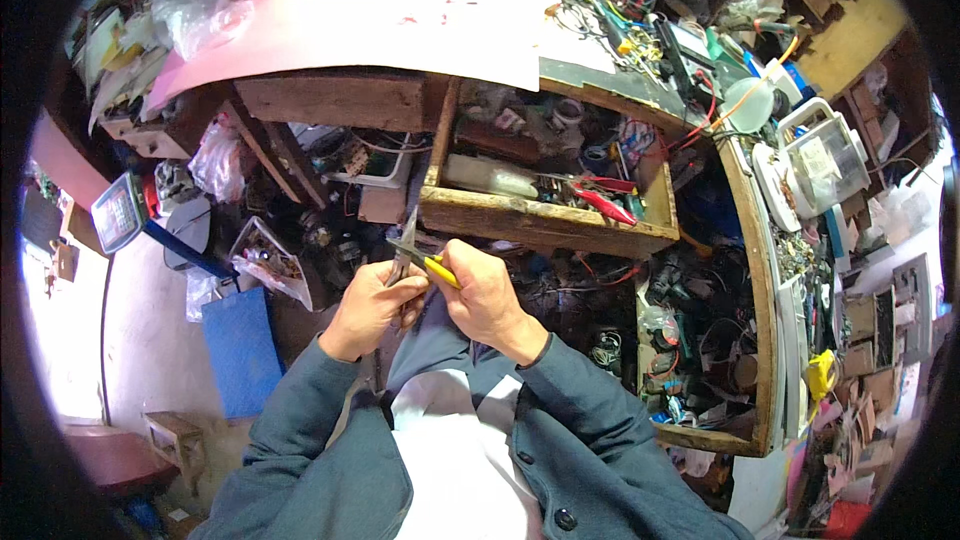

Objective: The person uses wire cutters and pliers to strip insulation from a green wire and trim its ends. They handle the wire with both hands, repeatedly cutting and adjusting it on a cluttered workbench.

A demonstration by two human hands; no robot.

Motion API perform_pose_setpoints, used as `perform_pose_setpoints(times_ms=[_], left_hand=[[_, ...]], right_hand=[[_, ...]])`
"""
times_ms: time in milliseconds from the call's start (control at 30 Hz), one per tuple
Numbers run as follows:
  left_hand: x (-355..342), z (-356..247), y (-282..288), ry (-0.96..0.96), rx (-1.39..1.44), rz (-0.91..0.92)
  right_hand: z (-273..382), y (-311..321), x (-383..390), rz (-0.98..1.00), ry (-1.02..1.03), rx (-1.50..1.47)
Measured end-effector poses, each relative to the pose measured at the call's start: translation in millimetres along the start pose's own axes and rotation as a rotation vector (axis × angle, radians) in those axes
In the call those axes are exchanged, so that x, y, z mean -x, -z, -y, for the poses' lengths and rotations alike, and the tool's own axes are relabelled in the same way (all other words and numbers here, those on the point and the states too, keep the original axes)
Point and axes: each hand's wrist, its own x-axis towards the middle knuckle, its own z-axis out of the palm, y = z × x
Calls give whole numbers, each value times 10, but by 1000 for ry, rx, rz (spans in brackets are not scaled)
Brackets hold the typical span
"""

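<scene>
My left hand (376,308) is closed around a grey metal piece with a pointed, blade-like tip (409,230) that sticks up past the fingers. Its exact kind I cannot make out. In my right hand (485,298) is a tool with a yellow handle (441,272), gripped in a closed fist. The dark, thin end of this tool reaches left to the metal piece, and the two appear to cross just above my left fingers. Both hands are close together over my lap, in front of an open wooden drawer (540,219).
Red-handled pliers (605,202) lie in the drawer among clutter. Above it is a bench with a pale pink sheet (350,25). To the right, a deep wooden compartment (762,340) holds cables and parts. A blue board (241,352) and a small wooden stool (177,440) are at left.
</scene>
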Motion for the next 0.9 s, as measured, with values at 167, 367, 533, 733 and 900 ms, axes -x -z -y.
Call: perform_pose_setpoints(times_ms=[167,367,533,733,900], left_hand=[[3,46,24,33,12,46],[21,31,31,-6,19,90],[20,16,22,-75,-76,17],[10,-27,-87,-235,-256,-94],[-68,34,-19,-214,-207,-153]], right_hand=[[7,36,2,-29,-7,30],[40,41,-3,-42,-106,-95],[105,66,-40,-42,-161,-126],[65,39,-30,-58,-194,-164],[23,86,-63,-60,-66,-71]])
